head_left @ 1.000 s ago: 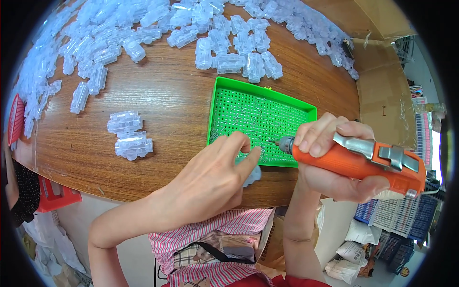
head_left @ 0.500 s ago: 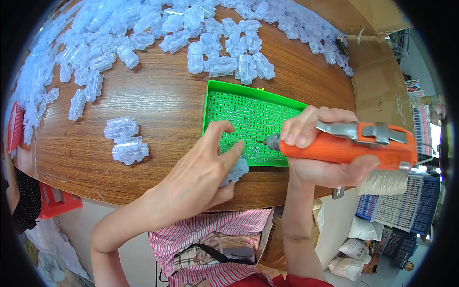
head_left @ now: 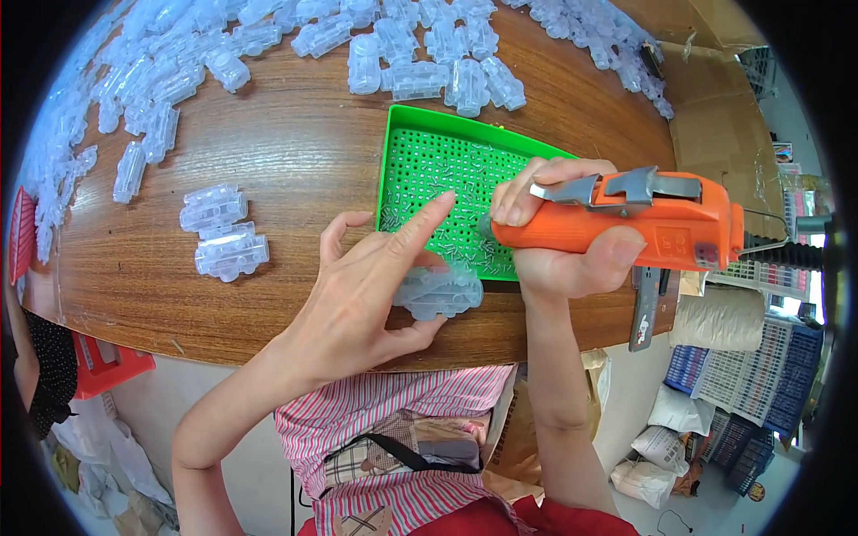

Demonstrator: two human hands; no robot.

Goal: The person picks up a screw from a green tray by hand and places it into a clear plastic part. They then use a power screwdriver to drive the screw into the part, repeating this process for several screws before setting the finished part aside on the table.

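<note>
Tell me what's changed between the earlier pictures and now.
The right hand has swung the rear of the orange power driver away from the person, so it lies more level in the picture. The left hand shows more of the clear plastic piece between its fingers. The view has shifted. Both holds, the green tray and the pair of loose pieces stayed.

Pink/wht striped apron [head_left: 407,493] (w/ plaid patch [head_left: 350,464], blk strap [head_left: 400,464]); red clothing [head_left: 572,519] below
</note>
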